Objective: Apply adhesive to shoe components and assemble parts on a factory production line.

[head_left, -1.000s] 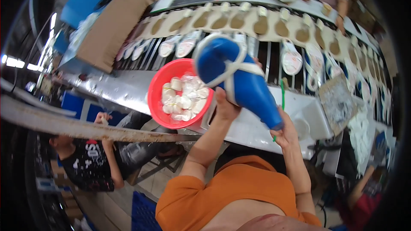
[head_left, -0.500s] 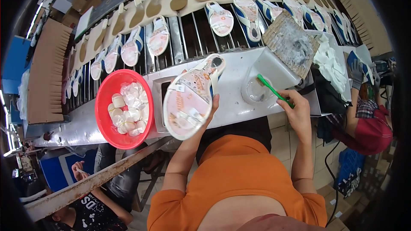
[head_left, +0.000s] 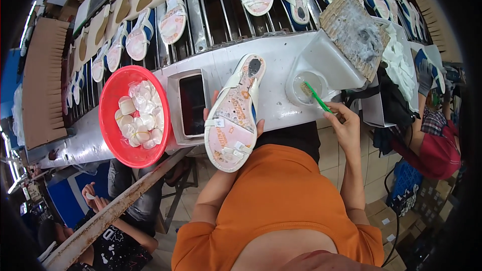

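Observation:
My left hand grips a sandal from beneath, fingers showing at both its edges. The sandal has white straps and a pinkish face with orange marks, and its narrow end with a dark oval points away from me. In my right hand is a green toothbrush-like brush, pinched by the handle. Its bristles are down at a round clear cup on the pale table; whether they touch what is inside I cannot tell.
Left of the sandal lie a dark-bottomed white tray and a red basin of wrapped white pieces. A stained corrugated board leans right of the cup. Sandals line the rod conveyor beyond. Co-workers' hands show at lower left and right.
The sandal has turned more upright and its far end has swung left. The brush has tipped lower at the cup. The whole view has shifted slightly.

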